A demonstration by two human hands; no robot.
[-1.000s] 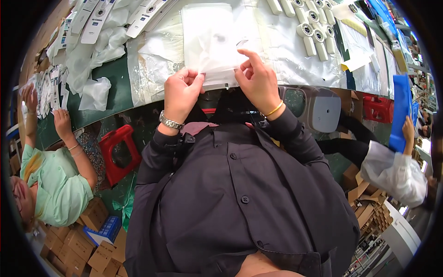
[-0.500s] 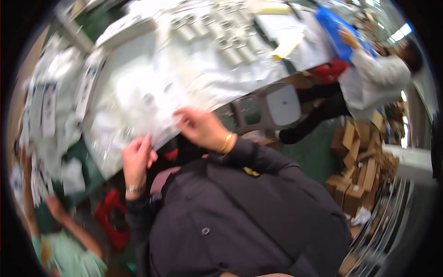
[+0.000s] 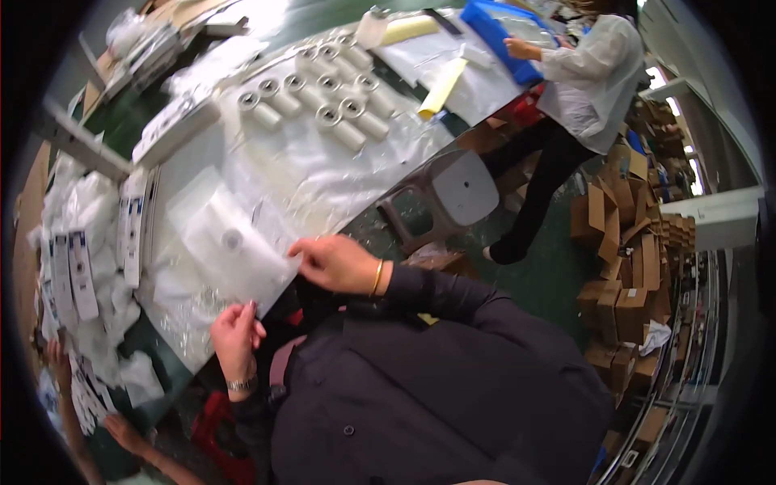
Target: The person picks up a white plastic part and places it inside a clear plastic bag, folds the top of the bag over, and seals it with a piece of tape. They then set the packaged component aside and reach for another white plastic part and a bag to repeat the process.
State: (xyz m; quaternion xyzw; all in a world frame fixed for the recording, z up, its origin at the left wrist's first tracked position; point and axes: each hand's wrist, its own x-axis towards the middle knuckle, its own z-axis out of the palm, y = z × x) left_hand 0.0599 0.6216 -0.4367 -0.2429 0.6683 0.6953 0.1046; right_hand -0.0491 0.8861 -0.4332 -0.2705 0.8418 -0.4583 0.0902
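Note:
A frosted, translucent plastic bag (image 3: 202, 214) with a small round grey mark lies flat near the table's front edge. My right hand (image 3: 338, 265), wearing a gold bangle, is closed at the bag's right corner, thumb and forefinger pinching its edge. To the left, just off the front edge, my left hand (image 3: 234, 333) is closed with curled fingers and thumb tip pressed together. Something tiny may be between those fingertips, but I cannot make it out. Clear plastic film (image 3: 190, 311) lies crumpled beside that hand.
Several white rolls (image 3: 347, 129) stand and lean at the table's back. White packed strips (image 3: 133, 230) lie left. A person (image 3: 586, 89) holds a blue tray (image 3: 493, 32) at the far right; another person's hand (image 3: 125, 432) is lower left. A stool (image 3: 461, 190) and cardboard boxes (image 3: 626, 307) stand right.
The whole view has shifted, so the table contents sit lower and farther left. Both my hands appear lower in the picture. The bag and rolls show more sharply.

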